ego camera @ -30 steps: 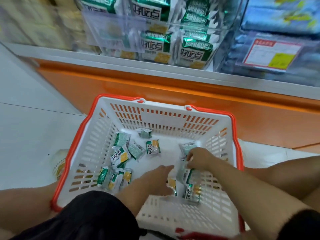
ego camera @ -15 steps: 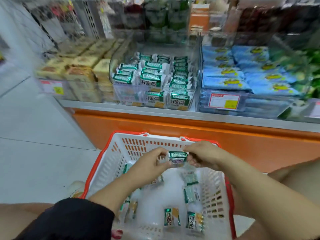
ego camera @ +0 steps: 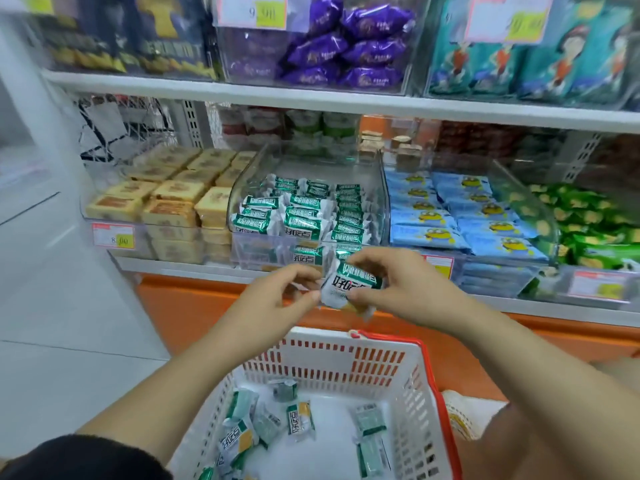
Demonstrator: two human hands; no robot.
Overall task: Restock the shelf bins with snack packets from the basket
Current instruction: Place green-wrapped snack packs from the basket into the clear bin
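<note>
1. L hand point(ego camera: 277, 301) & R hand point(ego camera: 407, 289) are both raised in front of the mid shelf, above the basket point(ego camera: 431, 372).
2. Held packet point(ego camera: 351, 287), green & white, sits tilted between the two hands, just in front of the clear bin point(ego camera: 380, 202), near its lower front edge.
3. R hand: thumb & fingers curl round the packet's right end and grip it. Something yellowish shows under it; can't tell what.
4. L hand: fingers curled, thumb & forefinger tips pinch the packet's left edge.
5. Clear bin is on the mid shelf w/ rows of stacked packets point(ego camera: 304, 213) of the same green-white kind.
6. Basket is white w/ a red rim, below the hands. Loose packets point(ego camera: 298, 417) lie scattered on its bottom, approx. a dozen.
7. Left of the bin are yellow cakes point(ego camera: 166, 199); right of it are blue packets point(ego camera: 450, 216).
8. Shelf above holds purple wrappers point(ego camera: 346, 46).
9. Black sleeve point(ego camera: 86, 459) is on the L arm, at bottom left.
</note>
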